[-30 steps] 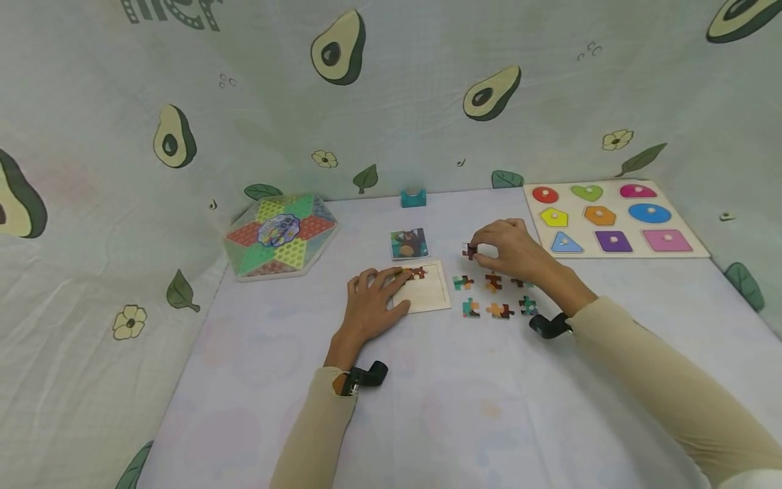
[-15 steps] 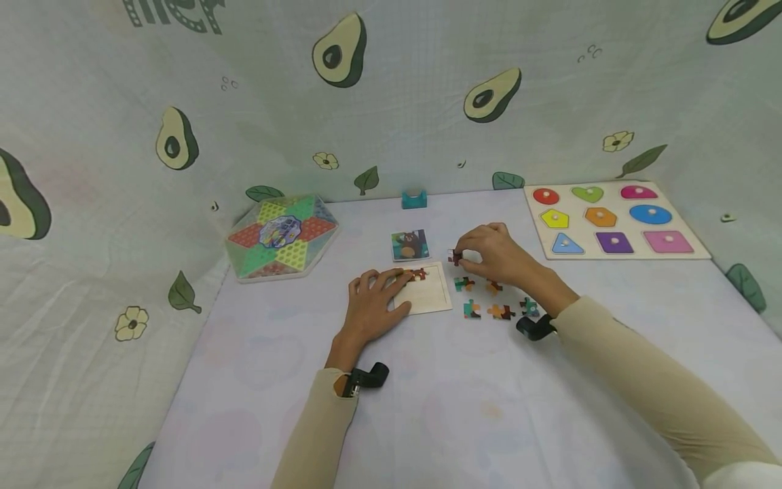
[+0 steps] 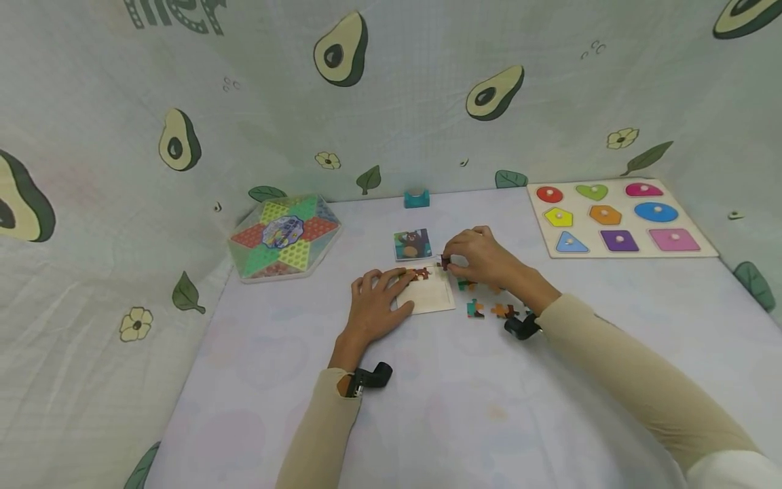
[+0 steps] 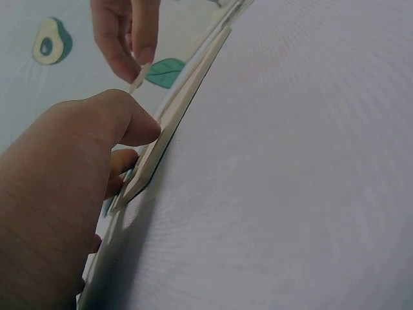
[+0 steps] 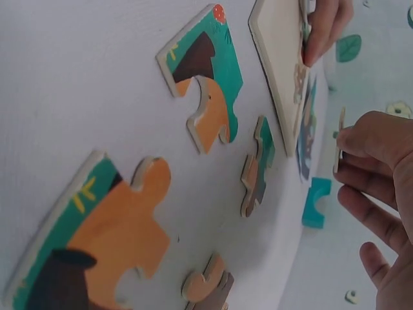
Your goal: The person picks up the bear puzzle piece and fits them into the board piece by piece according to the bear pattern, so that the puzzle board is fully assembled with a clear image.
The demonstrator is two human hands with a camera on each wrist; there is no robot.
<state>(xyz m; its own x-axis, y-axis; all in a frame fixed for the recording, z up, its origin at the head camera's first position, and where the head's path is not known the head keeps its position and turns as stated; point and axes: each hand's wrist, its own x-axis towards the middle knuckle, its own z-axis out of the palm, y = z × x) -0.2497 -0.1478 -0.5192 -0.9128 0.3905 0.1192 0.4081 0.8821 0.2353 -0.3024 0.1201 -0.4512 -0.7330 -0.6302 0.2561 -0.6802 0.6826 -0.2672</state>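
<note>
My left hand [image 3: 374,305] rests, fingers spread, on the left side of a small wooden puzzle tray [image 3: 431,297]. In the left wrist view its thumb [image 4: 143,129] lies on the tray's near rim. A brown puzzle piece [image 3: 421,274] sits along the tray's far edge, by my left fingertips. Thumb and index finger of my right hand [image 3: 479,258] pinch another dark puzzle piece [image 5: 340,139], close over the tray's far right corner. Several loose pieces lie right of the tray, among them an orange and green one [image 5: 210,84]; my right hand and wrist hide some in the head view.
A bear picture card [image 3: 413,244] lies just behind the tray, with a teal block [image 3: 417,200] farther back. At the back left is a hexagonal star-patterned game box [image 3: 284,235]. A board of knobbed shapes [image 3: 577,224] lies at the back right.
My right hand has moved left with the pinched puzzle piece, from above the loose pieces to the tray's far right corner. The left hand has stayed on the tray.
</note>
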